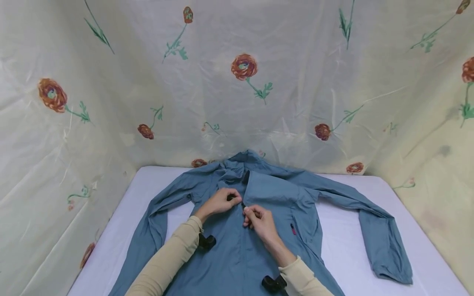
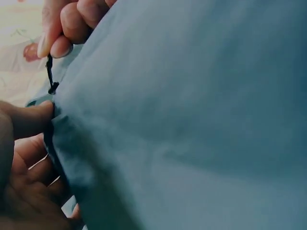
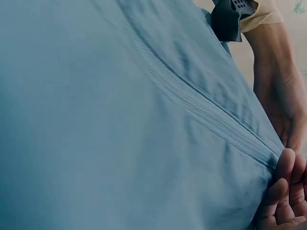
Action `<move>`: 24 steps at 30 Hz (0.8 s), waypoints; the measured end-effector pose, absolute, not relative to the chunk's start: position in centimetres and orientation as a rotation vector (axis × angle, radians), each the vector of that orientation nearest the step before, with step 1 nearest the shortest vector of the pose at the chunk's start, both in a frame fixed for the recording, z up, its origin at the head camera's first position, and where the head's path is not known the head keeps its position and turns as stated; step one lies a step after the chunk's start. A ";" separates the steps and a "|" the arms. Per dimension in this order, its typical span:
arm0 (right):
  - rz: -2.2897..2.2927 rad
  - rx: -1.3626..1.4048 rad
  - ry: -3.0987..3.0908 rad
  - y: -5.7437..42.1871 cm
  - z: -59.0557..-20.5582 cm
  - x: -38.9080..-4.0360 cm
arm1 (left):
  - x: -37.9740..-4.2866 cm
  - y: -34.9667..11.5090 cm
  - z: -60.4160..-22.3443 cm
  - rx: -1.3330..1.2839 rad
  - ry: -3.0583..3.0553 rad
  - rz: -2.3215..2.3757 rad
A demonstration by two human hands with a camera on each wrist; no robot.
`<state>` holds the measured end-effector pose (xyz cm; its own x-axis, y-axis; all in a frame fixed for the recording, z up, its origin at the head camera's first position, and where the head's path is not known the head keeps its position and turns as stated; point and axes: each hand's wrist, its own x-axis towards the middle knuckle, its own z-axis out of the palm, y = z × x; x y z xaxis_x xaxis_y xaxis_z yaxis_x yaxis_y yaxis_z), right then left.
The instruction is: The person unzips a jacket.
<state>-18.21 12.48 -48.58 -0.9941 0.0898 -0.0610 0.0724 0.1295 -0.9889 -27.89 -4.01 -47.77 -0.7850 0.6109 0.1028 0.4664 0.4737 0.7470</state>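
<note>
Head view: from my remote post I see a slate-blue fabric jacket (image 1: 240,250), spread on a table (image 1: 344,230) covered in white cloth, before cream hangings (image 1: 296,102) printed with rust-red flowers. The person's left hand (image 1: 221,201) has its grip pinching the dark-lined front edge (image 2: 62,151) below the collar. Just beside it, the right hand (image 1: 261,222) has its grip pinching a thin black zipper cord (image 2: 50,74) between thumb and finger.

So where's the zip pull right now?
In the left wrist view, the zip pull is at upper left by the jacket's edge, its end pinched by the right hand, just above the left hand.
</note>
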 end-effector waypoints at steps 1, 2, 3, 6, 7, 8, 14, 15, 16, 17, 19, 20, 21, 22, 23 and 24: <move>2.060 -0.174 -2.357 12.4 -48.6 -18.1 | -27.9 -4.1 -47.9 0.925 2.543 1.218; 2.065 -0.175 -2.364 12.4 -48.6 -17.9 | -27.9 -4.1 -48.1 0.909 2.544 1.235; 2.077 -0.171 -2.368 12.4 -48.6 -17.7 | -27.9 -4.2 -48.3 0.888 2.539 1.256; 2.100 -0.156 -2.388 12.2 -47.4 -16.9 | -28.1 -4.4 -48.8 0.830 2.536 1.308; 2.107 -0.148 -2.390 12.1 -47.0 -16.6 | -28.2 -4.4 -48.9 0.819 2.536 1.319; 2.111 -0.136 -2.390 12.1 -46.6 -16.4 | -28.2 -4.4 -48.9 0.814 2.536 1.325; 2.099 -0.121 -2.412 12.1 -45.8 -15.8 | -28.5 -4.3 -48.5 0.828 2.567 1.325; 2.102 -0.124 -2.415 12.1 -46.0 -15.8 | -28.5 -4.3 -48.5 0.832 2.574 1.321; 2.105 -0.125 -2.415 12.2 -46.4 -15.9 | -28.5 -4.4 -48.5 0.832 2.579 1.320; 2.109 -0.127 -2.413 12.2 -46.8 -15.9 | -28.5 -4.4 -48.5 0.822 2.581 1.318; 2.109 -0.136 -2.410 12.3 -47.6 -15.9 | -28.5 -4.5 -48.5 0.814 2.590 1.314; 2.105 -0.140 -2.409 12.3 -47.9 -15.9 | -28.5 -4.5 -48.6 0.811 2.595 1.313; 2.100 -0.149 -2.411 12.3 -48.2 -15.8 | -28.5 -4.5 -48.6 0.813 2.596 1.313; 2.094 -0.157 -2.411 12.3 -48.5 -15.7 | -28.5 -4.5 -48.6 0.814 2.595 1.312; 2.087 -0.165 -2.412 12.3 -48.7 -15.7 | -28.5 -4.6 -48.7 0.820 2.596 1.308; 2.078 -0.169 -2.414 12.3 -48.8 -15.6 | -28.4 -4.6 -48.7 0.826 2.596 1.305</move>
<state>-15.59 12.32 -48.83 -0.9932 0.0490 -0.1053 0.1114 0.1458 -0.9830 -28.41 -4.58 -48.69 -0.8436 0.5205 0.1320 0.4164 0.4788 0.7729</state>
